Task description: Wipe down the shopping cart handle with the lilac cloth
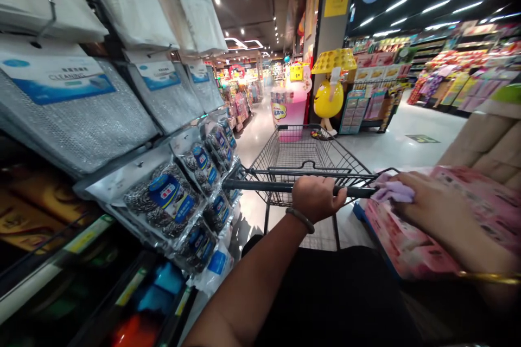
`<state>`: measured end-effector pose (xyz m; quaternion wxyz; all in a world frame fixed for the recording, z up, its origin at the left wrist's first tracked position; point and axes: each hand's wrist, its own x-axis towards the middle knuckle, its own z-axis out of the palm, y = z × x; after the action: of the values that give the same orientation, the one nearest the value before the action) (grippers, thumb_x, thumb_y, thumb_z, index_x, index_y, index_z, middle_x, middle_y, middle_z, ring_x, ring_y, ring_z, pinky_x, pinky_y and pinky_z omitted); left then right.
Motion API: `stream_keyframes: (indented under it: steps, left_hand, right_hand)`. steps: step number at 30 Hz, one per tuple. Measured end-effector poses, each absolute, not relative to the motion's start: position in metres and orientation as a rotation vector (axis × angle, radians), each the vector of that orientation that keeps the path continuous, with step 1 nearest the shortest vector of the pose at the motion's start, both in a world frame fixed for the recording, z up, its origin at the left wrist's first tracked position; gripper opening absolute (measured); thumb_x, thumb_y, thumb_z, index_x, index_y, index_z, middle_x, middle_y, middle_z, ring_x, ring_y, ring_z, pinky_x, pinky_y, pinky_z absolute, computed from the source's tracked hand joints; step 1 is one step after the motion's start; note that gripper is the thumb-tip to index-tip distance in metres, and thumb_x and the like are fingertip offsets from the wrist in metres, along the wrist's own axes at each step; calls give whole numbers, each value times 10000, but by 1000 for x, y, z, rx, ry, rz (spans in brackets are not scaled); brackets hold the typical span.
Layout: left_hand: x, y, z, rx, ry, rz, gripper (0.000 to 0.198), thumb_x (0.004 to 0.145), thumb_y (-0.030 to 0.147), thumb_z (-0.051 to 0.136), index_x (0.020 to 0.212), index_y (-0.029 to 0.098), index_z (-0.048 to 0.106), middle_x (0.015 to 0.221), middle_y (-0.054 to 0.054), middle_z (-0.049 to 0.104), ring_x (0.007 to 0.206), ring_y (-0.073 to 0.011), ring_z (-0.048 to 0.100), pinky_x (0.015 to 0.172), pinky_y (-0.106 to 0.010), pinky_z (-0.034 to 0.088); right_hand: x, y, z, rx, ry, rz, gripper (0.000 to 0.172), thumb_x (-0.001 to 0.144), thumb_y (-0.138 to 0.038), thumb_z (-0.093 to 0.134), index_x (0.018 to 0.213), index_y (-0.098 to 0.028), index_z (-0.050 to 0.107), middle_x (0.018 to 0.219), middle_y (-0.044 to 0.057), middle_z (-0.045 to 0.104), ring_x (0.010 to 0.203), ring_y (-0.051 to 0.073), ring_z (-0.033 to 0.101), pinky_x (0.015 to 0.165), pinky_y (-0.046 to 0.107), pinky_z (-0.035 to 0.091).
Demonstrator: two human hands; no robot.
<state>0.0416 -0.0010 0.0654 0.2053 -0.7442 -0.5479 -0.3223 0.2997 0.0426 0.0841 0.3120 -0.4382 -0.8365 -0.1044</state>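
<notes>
My left hand point(315, 197), with a dark bangle at the wrist, is wrapped round the black handle point(260, 186) of a shopping cart. The wire basket of the cart point(301, 149) stretches out ahead; I see nothing in it. On the right, my right hand point(415, 195) grips a crumpled lavender cloth point(391, 191) against the handle's right end. A gold bracelet circles that wrist. Blur hides some of its fingers.
Close on the left hang packs of scouring balls point(166, 195) and silver cleaning cloths point(97, 114). Pink packages point(411, 244) are stacked low on the right. Ahead stand a pink display bin point(295, 108) and a yellow figure point(328, 98), with a shiny aisle floor point(254, 141) beside them.
</notes>
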Motion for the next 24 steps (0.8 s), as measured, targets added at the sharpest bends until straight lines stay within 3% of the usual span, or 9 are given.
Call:
stream_keyframes:
  steps: [6,11,16,21,24]
  left_hand:
    - [18,2,68,-2069,-1491,-848,372,992,392,468,721,214,650,675,-37,685,660,-194,622,617,-360,340]
    - [1,8,69,-2069,-1492,-808,354,986,315,471,689,221,640,667,-25,681,645,-186,606,614,-364,314]
    - [-12,10,71,-2041,-1506,-748,360,979,319,468,681,222,644,672,-32,689,651,-197,601,642,-374,317]
    - [-20,12,71,-2053,-1518,-738,322,954,284,485,682,216,643,685,-38,694,695,-197,611,762,-388,382]
    - [-16,8,73,-2043,-1558,-758,312,960,260,473,693,214,627,696,-18,687,723,-187,610,933,-415,400]
  right_hand:
    - [302,27,88,-1022,-2172,40,308,722,-204,614,1014,-303,624,1035,84,715,929,324,668,789,478,505]
    - [272,2,91,-1049,-2140,-62,268,721,-175,611,973,-258,650,1019,84,715,901,294,674,747,410,514]
    - [272,2,93,-974,-2112,102,315,695,-167,575,985,-259,656,1050,61,728,960,283,694,802,403,543]
    - [278,1,96,-1042,-2096,98,244,695,-171,593,910,-267,656,957,54,725,858,271,681,720,380,521]
    - [266,-2,103,-1015,-2246,67,173,709,-170,561,841,-252,637,899,39,696,798,232,654,676,337,482]
